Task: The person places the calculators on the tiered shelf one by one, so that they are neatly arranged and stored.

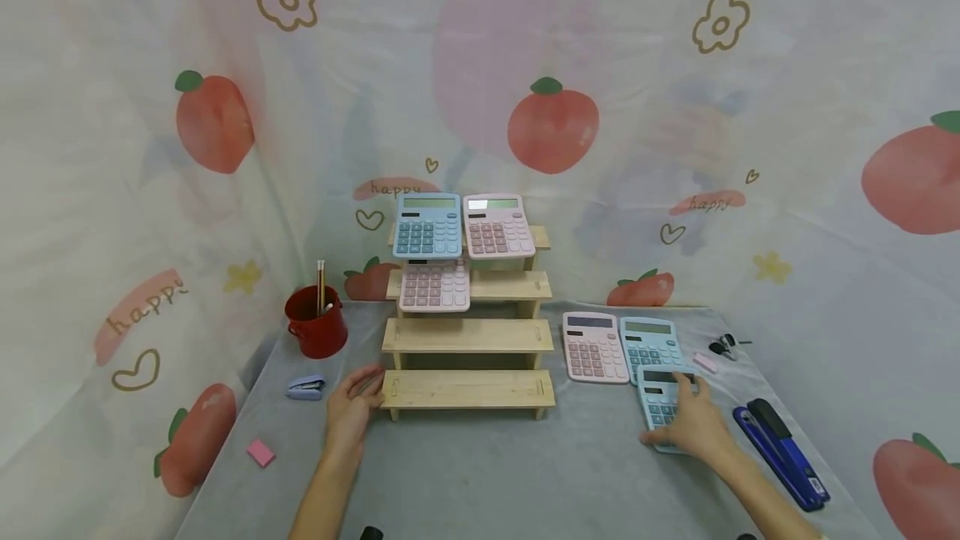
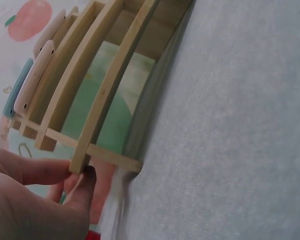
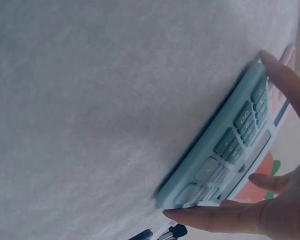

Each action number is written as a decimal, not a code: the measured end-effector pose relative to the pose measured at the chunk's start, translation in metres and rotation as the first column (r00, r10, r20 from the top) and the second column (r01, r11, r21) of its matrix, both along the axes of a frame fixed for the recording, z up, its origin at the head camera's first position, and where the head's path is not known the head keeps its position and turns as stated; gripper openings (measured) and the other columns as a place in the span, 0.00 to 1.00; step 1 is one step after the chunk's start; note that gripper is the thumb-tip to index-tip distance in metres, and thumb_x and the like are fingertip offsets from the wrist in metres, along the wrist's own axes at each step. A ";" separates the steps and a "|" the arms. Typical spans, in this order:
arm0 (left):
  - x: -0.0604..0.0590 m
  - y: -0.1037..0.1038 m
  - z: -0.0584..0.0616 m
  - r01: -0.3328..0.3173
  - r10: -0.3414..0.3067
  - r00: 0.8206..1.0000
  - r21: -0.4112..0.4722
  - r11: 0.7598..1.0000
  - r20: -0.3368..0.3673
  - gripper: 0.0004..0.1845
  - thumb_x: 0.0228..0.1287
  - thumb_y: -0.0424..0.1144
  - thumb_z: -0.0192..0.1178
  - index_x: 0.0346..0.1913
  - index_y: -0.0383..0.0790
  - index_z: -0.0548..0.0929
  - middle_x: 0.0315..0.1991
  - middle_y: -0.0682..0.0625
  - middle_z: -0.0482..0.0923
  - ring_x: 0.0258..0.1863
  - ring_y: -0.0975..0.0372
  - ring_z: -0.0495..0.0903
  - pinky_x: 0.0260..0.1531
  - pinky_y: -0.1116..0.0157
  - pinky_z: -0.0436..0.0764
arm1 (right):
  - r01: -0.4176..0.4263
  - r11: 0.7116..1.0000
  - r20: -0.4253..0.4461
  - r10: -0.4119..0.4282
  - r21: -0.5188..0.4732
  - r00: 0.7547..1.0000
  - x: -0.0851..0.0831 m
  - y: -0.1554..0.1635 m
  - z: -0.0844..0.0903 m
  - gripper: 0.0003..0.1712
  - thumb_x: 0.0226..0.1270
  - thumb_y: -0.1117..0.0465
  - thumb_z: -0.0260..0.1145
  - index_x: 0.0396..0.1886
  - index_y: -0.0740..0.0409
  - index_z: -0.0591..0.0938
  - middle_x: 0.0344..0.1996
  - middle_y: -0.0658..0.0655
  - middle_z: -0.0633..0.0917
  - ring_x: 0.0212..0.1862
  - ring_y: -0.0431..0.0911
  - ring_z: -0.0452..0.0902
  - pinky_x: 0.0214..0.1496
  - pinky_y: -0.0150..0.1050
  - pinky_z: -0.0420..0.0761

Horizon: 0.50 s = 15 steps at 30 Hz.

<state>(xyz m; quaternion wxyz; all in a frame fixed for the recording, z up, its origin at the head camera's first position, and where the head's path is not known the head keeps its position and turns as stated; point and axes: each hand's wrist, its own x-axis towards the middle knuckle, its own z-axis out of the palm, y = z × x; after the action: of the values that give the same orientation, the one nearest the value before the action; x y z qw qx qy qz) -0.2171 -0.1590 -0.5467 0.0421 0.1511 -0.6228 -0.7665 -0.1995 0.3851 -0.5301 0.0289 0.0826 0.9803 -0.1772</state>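
My left hand [image 1: 354,407] pinches the left end of the lowest board of a wooden stepped rack [image 1: 468,390], thumb and finger around its tip in the left wrist view. At the right, my right hand [image 1: 693,423] spans the front blue calculator [image 1: 657,394], thumb at one side edge and fingers at the other. This calculator [image 3: 215,135] lies low over the cloth, its keys facing up. Behind it are another blue calculator [image 1: 649,338] and a pink calculator [image 1: 595,348]. The rack's top step bears a blue calculator [image 1: 427,226] and a pink calculator [image 1: 498,226]; another pink calculator [image 1: 433,286] leans one step lower.
A red bucket [image 1: 318,332] with pencils, a small blue stapler [image 1: 306,387] and a pink eraser [image 1: 261,452] are at the left. A large dark blue stapler [image 1: 782,455], a pink block [image 1: 705,362] and black clips [image 1: 724,346] lie at the right.
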 end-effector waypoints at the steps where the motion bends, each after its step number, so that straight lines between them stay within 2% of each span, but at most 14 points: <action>1: 0.000 0.000 0.000 0.001 -0.001 1.000 0.000 1.000 -0.002 0.30 0.64 0.16 0.54 0.70 0.27 0.71 0.71 0.31 0.70 0.72 0.46 0.71 0.48 0.74 0.81 | -0.006 1.000 0.001 0.006 -0.001 1.000 0.000 0.001 0.000 0.88 0.24 0.34 0.90 0.76 0.76 0.52 0.67 0.91 0.50 0.54 0.87 0.68 0.51 0.74 0.76; 5: 0.000 0.000 -0.001 0.009 -0.009 1.000 0.001 1.000 -0.003 0.30 0.64 0.15 0.53 0.70 0.27 0.71 0.71 0.32 0.70 0.72 0.48 0.72 0.47 0.74 0.81 | -0.021 1.000 -0.001 0.021 -0.013 1.000 0.002 0.004 -0.001 0.87 0.24 0.35 0.91 0.76 0.75 0.51 0.68 0.91 0.49 0.54 0.87 0.69 0.51 0.75 0.75; 9: 0.001 0.000 -0.001 0.013 -0.013 1.000 -0.002 1.000 0.006 0.31 0.63 0.15 0.53 0.71 0.28 0.71 0.72 0.32 0.70 0.72 0.48 0.72 0.45 0.76 0.80 | -0.021 0.999 -0.050 0.019 -0.037 0.999 0.005 0.006 -0.004 0.85 0.24 0.40 0.92 0.76 0.75 0.53 0.68 0.90 0.50 0.53 0.85 0.71 0.51 0.75 0.75; 15: 0.003 -0.002 -0.001 0.017 -0.017 1.000 -0.005 1.000 0.006 0.30 0.65 0.16 0.53 0.71 0.28 0.70 0.72 0.33 0.69 0.73 0.48 0.71 0.44 0.77 0.80 | 0.029 0.997 -0.085 -0.035 -0.072 0.996 0.007 0.006 -0.003 0.81 0.31 0.48 0.90 0.78 0.75 0.50 0.68 0.90 0.50 0.54 0.81 0.70 0.52 0.75 0.75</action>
<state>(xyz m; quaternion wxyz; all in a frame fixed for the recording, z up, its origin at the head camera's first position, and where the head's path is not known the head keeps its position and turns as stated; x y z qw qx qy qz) -0.2142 -0.1608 -0.5481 0.0340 0.1482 -0.6262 -0.7647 -0.1925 0.3909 -0.5328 -0.0136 0.0894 0.9722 -0.2158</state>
